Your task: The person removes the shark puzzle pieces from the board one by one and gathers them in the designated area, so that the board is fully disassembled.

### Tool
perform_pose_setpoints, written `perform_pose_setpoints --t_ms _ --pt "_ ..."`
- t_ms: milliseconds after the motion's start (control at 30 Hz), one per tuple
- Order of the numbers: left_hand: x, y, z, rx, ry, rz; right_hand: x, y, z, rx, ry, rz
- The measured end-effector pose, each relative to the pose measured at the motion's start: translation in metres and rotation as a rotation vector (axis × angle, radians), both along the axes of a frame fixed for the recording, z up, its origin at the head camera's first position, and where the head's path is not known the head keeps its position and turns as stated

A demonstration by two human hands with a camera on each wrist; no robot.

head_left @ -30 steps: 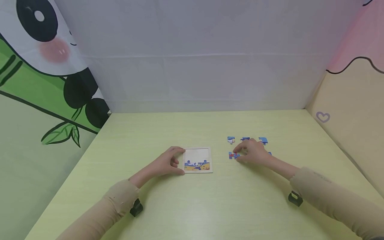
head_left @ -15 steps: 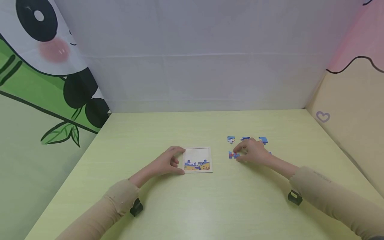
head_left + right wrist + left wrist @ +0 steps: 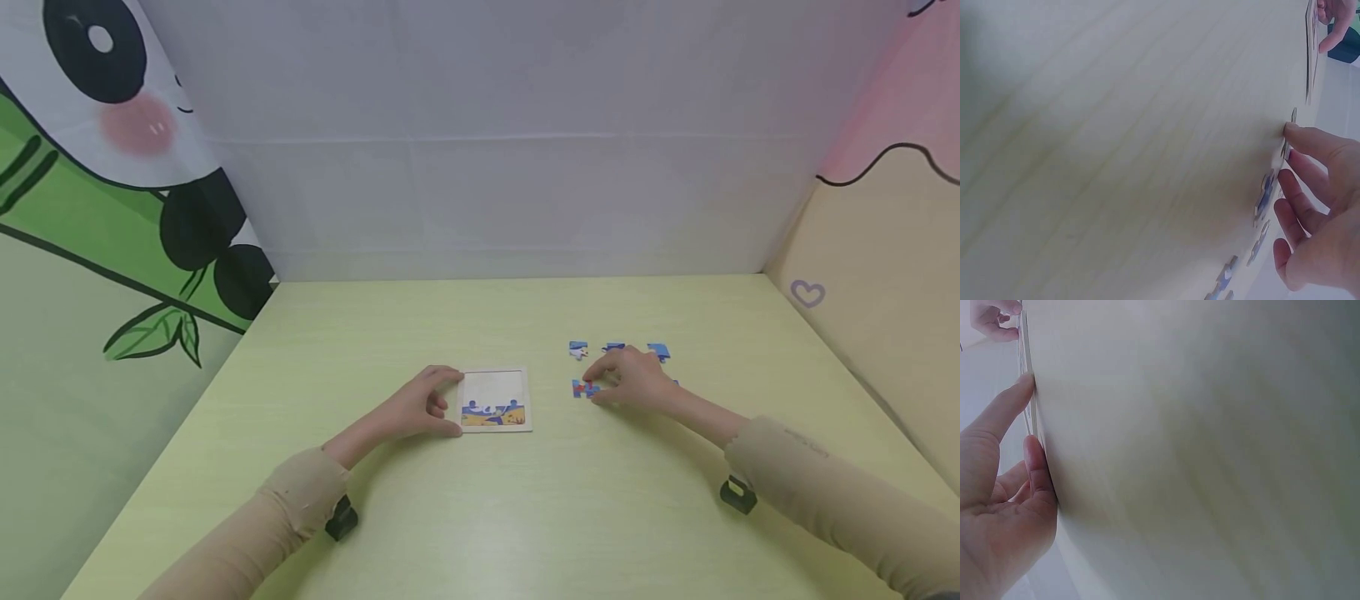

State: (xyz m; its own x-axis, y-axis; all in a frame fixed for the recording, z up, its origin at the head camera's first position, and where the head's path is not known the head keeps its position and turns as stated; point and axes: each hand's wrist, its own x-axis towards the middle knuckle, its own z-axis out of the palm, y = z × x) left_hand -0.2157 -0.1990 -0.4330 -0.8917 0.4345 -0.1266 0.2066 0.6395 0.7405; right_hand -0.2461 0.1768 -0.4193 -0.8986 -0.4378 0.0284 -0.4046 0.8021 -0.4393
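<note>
My left hand (image 3: 412, 408) holds the left side of a small square puzzle tray (image 3: 528, 400), thumb at the near corner and index finger at the far one. Joined pieces with a yellow and blue picture fill the tray's near part; the rest is bare white. To the right of the tray, my right hand (image 3: 636, 382) pinches a blue and red puzzle piece (image 3: 579, 388) between thumb and index finger. In the right wrist view that piece (image 3: 1294, 115) shows edge-on at the fingertips, close over the table, the other fingers loosely bent.
Behind the right hand lies a row of puzzle pieces: a blue and white piece (image 3: 577, 349), a partly hidden blue one (image 3: 613, 346) and a light blue one (image 3: 658, 351). Another piece peeks out beside the hand. A pale wall (image 3: 480, 208) stands behind the table (image 3: 450, 517).
</note>
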Motion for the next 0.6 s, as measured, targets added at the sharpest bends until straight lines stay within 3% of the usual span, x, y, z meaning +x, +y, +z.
perform_pose_setpoints --t_ms 600 --pt "0.0011 -0.0011 0.0004 -0.008 -0.010 0.004 0.0038 -0.0010 0.0045 -0.009 -0.008 0.004"
